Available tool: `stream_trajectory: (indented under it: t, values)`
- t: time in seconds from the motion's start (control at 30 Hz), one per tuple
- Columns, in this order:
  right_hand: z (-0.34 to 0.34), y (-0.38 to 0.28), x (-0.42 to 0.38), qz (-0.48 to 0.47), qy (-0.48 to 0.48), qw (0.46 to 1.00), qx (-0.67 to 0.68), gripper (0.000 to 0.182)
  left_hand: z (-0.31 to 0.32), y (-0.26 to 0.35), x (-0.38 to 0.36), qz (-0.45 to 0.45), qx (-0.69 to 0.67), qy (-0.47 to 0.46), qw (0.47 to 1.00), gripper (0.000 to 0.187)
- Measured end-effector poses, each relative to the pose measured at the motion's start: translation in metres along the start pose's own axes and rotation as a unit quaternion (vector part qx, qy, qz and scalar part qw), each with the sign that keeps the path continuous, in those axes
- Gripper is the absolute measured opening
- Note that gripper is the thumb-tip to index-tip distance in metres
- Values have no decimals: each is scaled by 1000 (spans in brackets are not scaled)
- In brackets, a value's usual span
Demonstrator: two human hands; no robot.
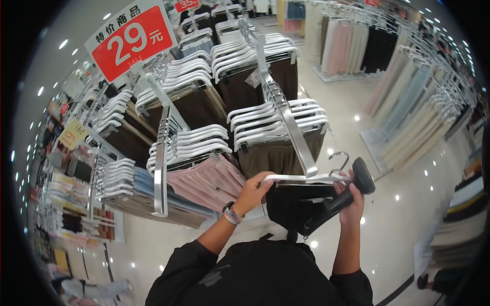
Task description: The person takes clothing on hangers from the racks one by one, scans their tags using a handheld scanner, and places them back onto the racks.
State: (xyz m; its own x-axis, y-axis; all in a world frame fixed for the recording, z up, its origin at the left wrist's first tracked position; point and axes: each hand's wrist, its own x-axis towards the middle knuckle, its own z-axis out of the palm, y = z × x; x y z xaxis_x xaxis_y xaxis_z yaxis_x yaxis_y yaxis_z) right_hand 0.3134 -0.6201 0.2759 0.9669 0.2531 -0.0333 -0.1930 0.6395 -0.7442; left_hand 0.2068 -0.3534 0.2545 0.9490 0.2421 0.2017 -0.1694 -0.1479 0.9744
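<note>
My left hand is closed around the left end of a white hanger in front of me. Black trousers hang from it, and its metal hook points up on the right. Near the hanger's right end, my right hand is wrapped round a black handheld device with a wide oval head and a long handle slanting down toward my body. The device overlaps the trousers in this view. Pink trousers on a rack are just left of my left hand.
Metal rack arms reach toward me, carrying brown trousers on white hangers. A red price sign stands upper left. More clothes racks line the right, with shiny tiled floor between. A person's leg shows lower right.
</note>
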Motion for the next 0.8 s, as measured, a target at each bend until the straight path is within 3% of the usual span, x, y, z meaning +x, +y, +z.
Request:
stream_trajectory:
  t: [0.13, 0.37, 0.43, 0.57, 0.63, 0.8]
  values:
    - [12, 7, 71, 52, -99, 994, -4, 49, -6, -5, 17, -74, 3, 139, 988, 27]
    - [61, 50, 137, 169, -202, 964, 26, 41, -41, -21, 29, -71, -4, 321, 945, 29]
    - [64, 63, 150, 196, -200, 960, 24, 39, -48, -33, 36, -67, -1, 343, 937, 29]
    - [61, 81, 173, 202, -163, 965, 33, 38, -47, -42, 54, -151, -4, 357, 922, 30]
    - [59, 83, 181, 199, -168, 965, 13, 45, -49, -60, 60, -87, -3, 360, 929, 30]
    - [60, 77, 182, 199, -185, 962, 0, 47, -51, -62, 62, -77, 31, 349, 933, 29]
